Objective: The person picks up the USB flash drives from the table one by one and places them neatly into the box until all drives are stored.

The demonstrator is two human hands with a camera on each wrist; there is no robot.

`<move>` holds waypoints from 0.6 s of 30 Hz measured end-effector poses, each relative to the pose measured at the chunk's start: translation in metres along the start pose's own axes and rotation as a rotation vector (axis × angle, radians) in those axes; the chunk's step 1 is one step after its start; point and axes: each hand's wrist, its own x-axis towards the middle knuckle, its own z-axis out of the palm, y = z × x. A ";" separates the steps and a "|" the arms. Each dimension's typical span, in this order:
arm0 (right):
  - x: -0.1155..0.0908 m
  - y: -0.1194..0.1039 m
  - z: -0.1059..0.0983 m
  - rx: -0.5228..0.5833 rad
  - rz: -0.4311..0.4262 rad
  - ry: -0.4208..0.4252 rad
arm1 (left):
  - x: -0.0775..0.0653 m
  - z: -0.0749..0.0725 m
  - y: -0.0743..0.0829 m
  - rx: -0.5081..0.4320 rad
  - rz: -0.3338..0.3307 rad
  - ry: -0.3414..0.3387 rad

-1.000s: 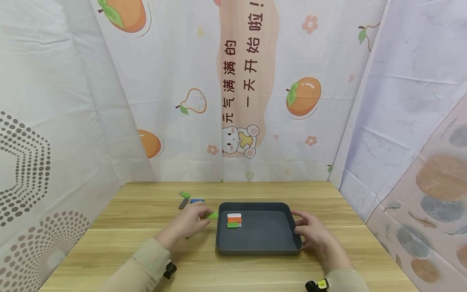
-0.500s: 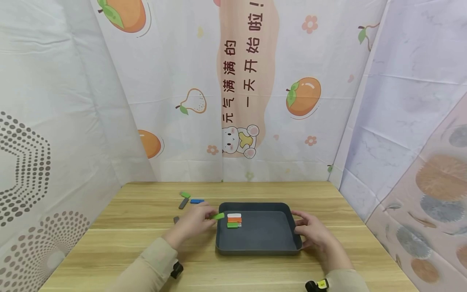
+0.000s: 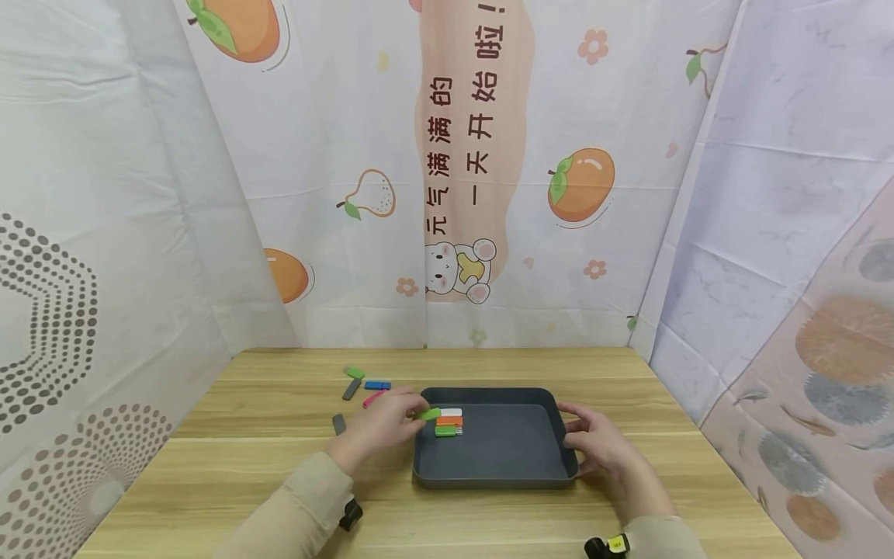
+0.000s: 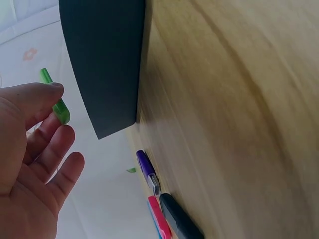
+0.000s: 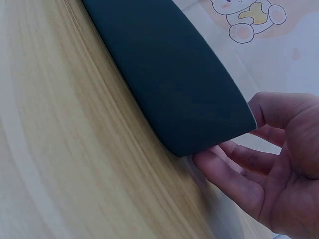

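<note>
My left hand (image 3: 391, 419) pinches a green USB flash drive (image 4: 61, 110) between thumb and fingers, over the left side of a dark grey tray (image 3: 503, 481). Inside the tray, a white flash drive (image 3: 452, 412), an orange one (image 3: 449, 421) and a green one with a metal plug (image 3: 445, 431) lie in a column. The held drive overlaps the white one's left end in the head view. My right hand (image 3: 604, 442) holds the tray's right side, fingers bent at its wall and rim. In the right wrist view, the thumb lies at the tray's lower corner (image 5: 184, 149).
Left of the tray, more flash drives lie on the wooden table (image 3: 279, 458): a green one (image 3: 355, 373), two grey ones, a blue one (image 3: 378, 385) and a pink one (image 3: 373, 399). A purple one (image 4: 145, 164) shows in the left wrist view. Printed curtains (image 3: 349, 272) stand behind.
My left hand has moved right with the green flash drive, from outside the tray's left wall to over the tray's inside. The right hand and tray have stayed put.
</note>
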 end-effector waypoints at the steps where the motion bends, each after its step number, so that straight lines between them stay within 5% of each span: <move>1: 0.000 0.000 0.000 0.001 0.000 0.000 | 0.001 0.001 0.001 -0.004 -0.003 -0.006; 18: 0.000 -0.001 0.000 -0.005 -0.008 -0.005 | 0.010 0.012 0.007 0.055 0.043 -0.048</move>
